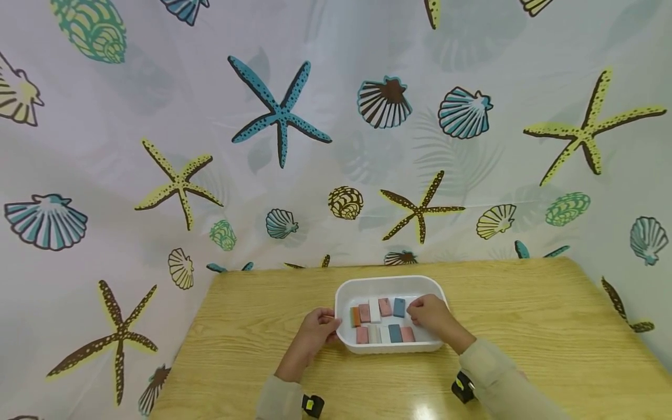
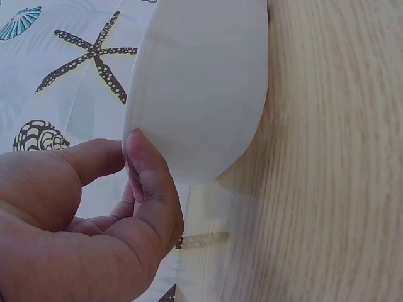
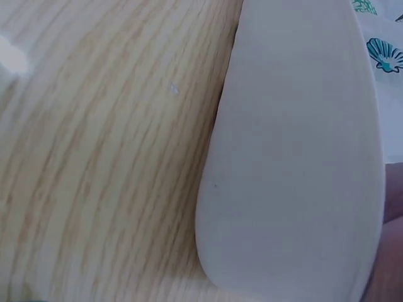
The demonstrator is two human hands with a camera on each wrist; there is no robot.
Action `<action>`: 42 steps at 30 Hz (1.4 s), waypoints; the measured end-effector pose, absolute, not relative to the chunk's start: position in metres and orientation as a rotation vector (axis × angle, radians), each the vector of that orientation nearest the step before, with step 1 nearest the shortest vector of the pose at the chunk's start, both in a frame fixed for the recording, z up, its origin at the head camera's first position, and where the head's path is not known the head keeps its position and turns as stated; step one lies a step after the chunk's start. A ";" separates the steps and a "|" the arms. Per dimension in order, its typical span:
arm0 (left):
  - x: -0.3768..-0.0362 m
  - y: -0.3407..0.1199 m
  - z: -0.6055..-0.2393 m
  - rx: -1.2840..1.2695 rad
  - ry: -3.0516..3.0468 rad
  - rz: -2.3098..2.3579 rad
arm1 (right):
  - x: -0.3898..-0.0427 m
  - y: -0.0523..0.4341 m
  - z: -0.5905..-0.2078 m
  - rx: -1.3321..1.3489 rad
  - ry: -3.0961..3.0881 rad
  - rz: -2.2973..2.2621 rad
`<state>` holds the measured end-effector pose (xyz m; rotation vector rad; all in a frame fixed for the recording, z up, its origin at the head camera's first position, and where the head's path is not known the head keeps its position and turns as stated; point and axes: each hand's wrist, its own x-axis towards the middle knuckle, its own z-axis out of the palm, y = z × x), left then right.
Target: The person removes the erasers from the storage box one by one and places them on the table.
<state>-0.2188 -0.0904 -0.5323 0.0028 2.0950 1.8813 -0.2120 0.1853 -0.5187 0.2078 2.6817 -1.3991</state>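
Note:
A white plastic tray (image 1: pixel 391 348) holds two rows of small blocks that look like erasers. In the far row are an orange-and-green one (image 1: pixel 355 317), a pink one (image 1: pixel 364 312), a taller white one (image 1: pixel 374 310), another pink one (image 1: pixel 385 307) and a blue one (image 1: pixel 399 307). The near row has pink, whitish and blue ones (image 1: pixel 395 333). My left hand (image 1: pixel 318 328) pinches the tray's left rim between thumb and fingers. Over the tray's right part, my right hand (image 1: pixel 433 313) has bent fingers just right of the far blue eraser; I cannot tell whether they hold anything.
The tray stands on a wood-grain table (image 1: pixel 252 326). Behind and beside the table hangs a white cloth (image 1: pixel 315 175) printed with starfish and shells. A black wrist device (image 1: pixel 313 405) shows at the left sleeve, another (image 1: pixel 463 387) at the right.

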 end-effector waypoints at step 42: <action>-0.219 -0.093 -0.531 0.038 2.068 1.896 | -0.242 0.151 -0.536 0.231 2.847 -1.316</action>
